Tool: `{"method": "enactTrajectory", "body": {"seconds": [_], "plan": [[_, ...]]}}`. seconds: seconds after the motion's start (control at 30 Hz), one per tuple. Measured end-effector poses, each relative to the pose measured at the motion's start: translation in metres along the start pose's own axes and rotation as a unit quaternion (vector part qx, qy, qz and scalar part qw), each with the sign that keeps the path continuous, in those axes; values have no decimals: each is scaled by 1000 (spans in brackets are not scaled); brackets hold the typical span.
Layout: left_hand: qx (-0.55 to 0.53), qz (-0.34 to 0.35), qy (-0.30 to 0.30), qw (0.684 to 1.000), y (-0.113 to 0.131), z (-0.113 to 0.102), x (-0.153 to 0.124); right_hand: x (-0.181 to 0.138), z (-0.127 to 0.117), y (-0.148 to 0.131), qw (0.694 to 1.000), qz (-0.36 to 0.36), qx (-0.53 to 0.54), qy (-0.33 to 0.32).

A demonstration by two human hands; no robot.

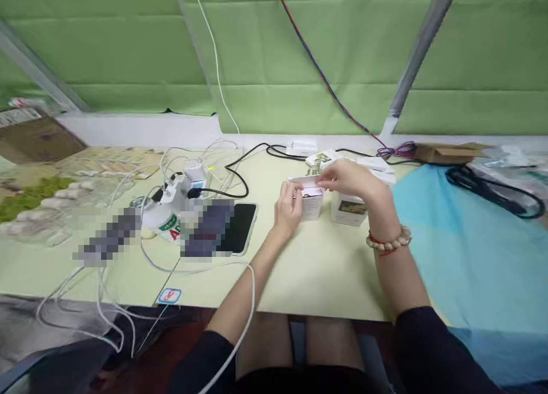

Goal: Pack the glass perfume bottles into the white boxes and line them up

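Note:
A small white-and-lilac cardboard box [311, 207] stands upright on the table in front of me, its lid flap raised. My left hand [286, 208] is wrapped round its left side, with fingertips at the top rim. Thumb and fingers of my right hand [345, 180] pinch the raised flap from the right. What lies inside the box is mostly hidden. Just right of it, below my right wrist, is a second white box [349, 210] with a dark picture on its front. A bead bracelet [389, 240] circles my right wrist.
Behind the boxes lie more white cartons [302, 148]. On the left are a phone [237, 228], a power strip [173, 191] and tangled white cables [252, 280], one crossing my left forearm. A blue cloth [471, 257] covers the right side, with a black cable [492, 191] on it.

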State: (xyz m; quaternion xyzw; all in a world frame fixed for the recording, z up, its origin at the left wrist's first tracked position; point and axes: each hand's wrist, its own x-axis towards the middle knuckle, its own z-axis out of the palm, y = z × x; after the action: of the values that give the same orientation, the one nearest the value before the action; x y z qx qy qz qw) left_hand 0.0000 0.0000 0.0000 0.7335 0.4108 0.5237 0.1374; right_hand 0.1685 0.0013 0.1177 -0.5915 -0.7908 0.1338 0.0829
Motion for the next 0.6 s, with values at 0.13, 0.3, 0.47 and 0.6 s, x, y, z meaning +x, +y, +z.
{"method": "enactTrajectory", "body": {"seconds": [0.13, 0.3, 0.47, 0.6], "plan": [[-7, -18, 0, 1000, 1, 2, 3, -3, -1, -4, 999, 14, 33, 14], [9, -49, -16, 999, 2, 1, 3, -2, 1, -5, 994, -4, 97, 42], [23, -43, 2, 999, -3, 1, 3, 3, 6, -3, 992, -33, 120, 24], [35, -2, 70, 997, -6, 2, 3, 2, 4, -7, 993, -34, 96, 62]]}}
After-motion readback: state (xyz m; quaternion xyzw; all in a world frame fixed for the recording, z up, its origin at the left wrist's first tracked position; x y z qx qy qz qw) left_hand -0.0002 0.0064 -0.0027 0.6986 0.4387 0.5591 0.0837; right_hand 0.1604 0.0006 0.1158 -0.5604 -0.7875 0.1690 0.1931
